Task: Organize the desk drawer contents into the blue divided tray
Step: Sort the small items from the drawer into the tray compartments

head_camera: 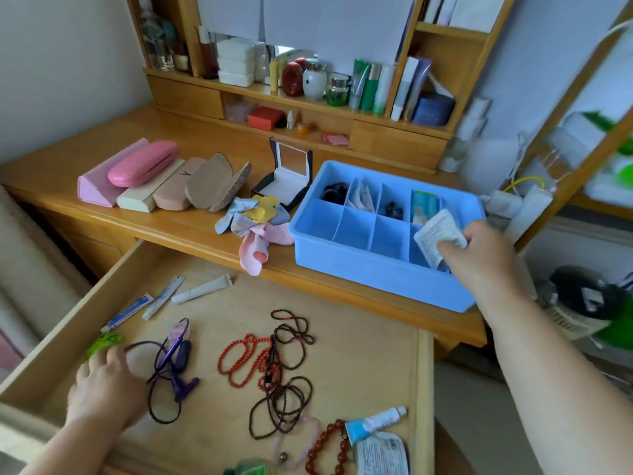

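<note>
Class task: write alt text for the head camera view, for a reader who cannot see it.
The right hand holds a white packet over the blue tray on a desk. The left hand reaches into the open drawer near beads.

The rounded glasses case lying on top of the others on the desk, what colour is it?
The rounded glasses case is bright pink, seen best in the head view.
</note>
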Tool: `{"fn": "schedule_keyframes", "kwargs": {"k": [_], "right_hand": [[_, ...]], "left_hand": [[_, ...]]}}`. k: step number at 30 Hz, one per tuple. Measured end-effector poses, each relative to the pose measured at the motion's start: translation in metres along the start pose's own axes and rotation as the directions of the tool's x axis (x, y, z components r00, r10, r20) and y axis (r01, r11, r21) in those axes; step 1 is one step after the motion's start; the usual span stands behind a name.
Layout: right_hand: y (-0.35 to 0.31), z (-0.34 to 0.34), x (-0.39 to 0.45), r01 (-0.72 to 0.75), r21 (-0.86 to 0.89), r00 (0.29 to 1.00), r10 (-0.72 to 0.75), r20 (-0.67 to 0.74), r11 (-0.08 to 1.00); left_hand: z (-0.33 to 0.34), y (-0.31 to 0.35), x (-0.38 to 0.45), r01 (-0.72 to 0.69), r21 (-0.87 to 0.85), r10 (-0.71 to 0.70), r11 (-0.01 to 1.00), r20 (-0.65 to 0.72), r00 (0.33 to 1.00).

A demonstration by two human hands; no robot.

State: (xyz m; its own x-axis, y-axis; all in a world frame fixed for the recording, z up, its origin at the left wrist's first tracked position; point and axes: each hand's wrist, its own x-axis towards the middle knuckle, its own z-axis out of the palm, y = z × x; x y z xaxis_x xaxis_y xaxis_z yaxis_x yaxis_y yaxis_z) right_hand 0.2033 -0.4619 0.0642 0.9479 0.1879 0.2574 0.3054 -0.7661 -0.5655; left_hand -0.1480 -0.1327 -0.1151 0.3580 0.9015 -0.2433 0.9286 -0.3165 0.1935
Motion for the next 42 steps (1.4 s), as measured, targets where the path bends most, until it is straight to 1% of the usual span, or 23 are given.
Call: {"fn": "schedule_keyframes", "kwargs": {"k": [3,5,7,9,10,13,15,17,19,20,21,22,24,25,27,29,31,32,34,36,39,40,42], "right_hand": [[-0.008,0.016,0.009,0.052,-0.358,0.999,-0.047,0.024,0.932],[-0.011,0.020,0.015,0.070,-0.478,0.997,-0.047,0.060,0.875],[-0.013,0.021,0.018,0.085,-0.531,0.994,-0.035,0.103,0.843],[-0.013,0.019,0.013,0.140,-0.430,0.990,-0.128,0.057,0.892],[-0.013,0.018,0.006,0.196,-0.331,0.977,-0.213,-0.015,0.923],[-0.018,0.016,-0.031,0.476,-0.137,0.843,-0.495,-0.211,0.869],[-0.020,0.023,-0.064,0.599,-0.022,0.787,-0.593,-0.173,0.801],[-0.020,0.035,-0.097,0.629,0.131,0.776,-0.629,-0.047,0.766],[-0.022,0.049,-0.128,0.546,0.278,0.785,-0.598,0.160,0.791],[-0.025,0.056,-0.141,0.439,0.337,0.788,-0.537,0.300,0.833],[-0.030,0.062,-0.151,0.300,0.367,0.769,-0.451,0.453,0.881],[-0.035,0.068,-0.159,0.164,0.364,0.718,-0.364,0.594,0.917],[-0.046,0.077,-0.170,-0.095,0.353,0.587,-0.234,0.775,0.931],[-0.051,0.080,-0.174,-0.260,0.382,0.524,-0.203,0.827,0.887],[-0.061,0.083,-0.178,-0.555,0.454,0.457,-0.200,0.867,0.697],[-0.065,0.082,-0.176,-0.678,0.493,0.478,-0.183,0.859,0.544],[-0.063,0.079,-0.170,-0.745,0.508,0.506,-0.131,0.853,0.433],[-0.060,0.076,-0.166,-0.748,0.518,0.523,-0.111,0.845,0.416],[-0.050,0.069,-0.158,-0.662,0.541,0.598,-0.070,0.798,0.519],[-0.042,0.056,-0.142,-0.491,0.556,0.722,-0.044,0.690,0.671],[-0.034,0.021,-0.100,-0.210,0.610,0.933,-0.030,0.359,0.764],[-0.030,0.007,-0.081,-0.108,0.584,0.977,-0.023,0.212,0.804],[-0.021,-0.017,-0.040,0.028,0.416,1.000,-0.024,-0.015,0.909]], "left_hand": [[0.001,-0.007,0.008,0.146,-0.093,-0.131,0.985,0.150,0.980],[0.003,-0.011,0.014,0.181,-0.068,-0.160,0.981,0.242,0.957],[0.003,-0.014,0.016,0.147,0.010,-0.144,0.989,0.282,0.948],[0.002,-0.015,0.019,0.101,0.065,-0.115,0.993,0.259,0.959],[0.003,-0.016,0.020,0.085,0.087,-0.103,0.993,0.235,0.967],[0.002,-0.015,0.016,0.046,0.156,-0.074,0.987,0.178,0.981],[-0.002,-0.010,0.010,0.038,0.082,-0.048,0.996,0.124,0.991],[-0.009,-0.004,0.000,0.016,-0.100,-0.017,0.995,-0.018,1.000],[-0.020,0.013,-0.018,-0.056,-0.338,-0.009,0.940,-0.188,0.982],[-0.027,0.026,-0.030,-0.115,-0.468,-0.003,0.876,-0.244,0.970],[-0.033,0.043,-0.043,-0.160,-0.613,-0.009,0.774,-0.263,0.965],[-0.040,0.061,-0.057,-0.172,-0.758,-0.017,0.630,-0.235,0.972],[-0.049,0.096,-0.085,-0.101,-0.950,0.043,0.295,-0.093,0.995],[-0.051,0.112,-0.099,-0.049,-0.985,0.114,0.163,-0.030,0.993],[-0.048,0.138,-0.124,-0.019,-0.999,0.266,0.050,-0.005,0.964],[-0.041,0.155,-0.145,-0.062,-0.998,0.362,0.020,-0.050,0.931],[-0.031,0.163,-0.154,-0.153,-0.986,0.446,0.073,-0.105,0.889],[-0.026,0.163,-0.156,-0.192,-0.974,0.504,0.116,-0.109,0.857],[-0.017,0.157,-0.152,-0.268,-0.938,0.612,0.222,-0.080,0.787],[-0.005,0.145,-0.143,-0.379,-0.859,0.634,0.345,-0.085,0.769],[0.016,0.117,-0.124,-0.473,-0.707,0.555,0.527,-0.135,0.821],[0.022,0.108,-0.119,-0.494,-0.656,0.542,0.571,-0.150,0.827],[0.032,0.096,-0.108,-0.496,-0.574,0.505,0.652,-0.159,0.849]]}}
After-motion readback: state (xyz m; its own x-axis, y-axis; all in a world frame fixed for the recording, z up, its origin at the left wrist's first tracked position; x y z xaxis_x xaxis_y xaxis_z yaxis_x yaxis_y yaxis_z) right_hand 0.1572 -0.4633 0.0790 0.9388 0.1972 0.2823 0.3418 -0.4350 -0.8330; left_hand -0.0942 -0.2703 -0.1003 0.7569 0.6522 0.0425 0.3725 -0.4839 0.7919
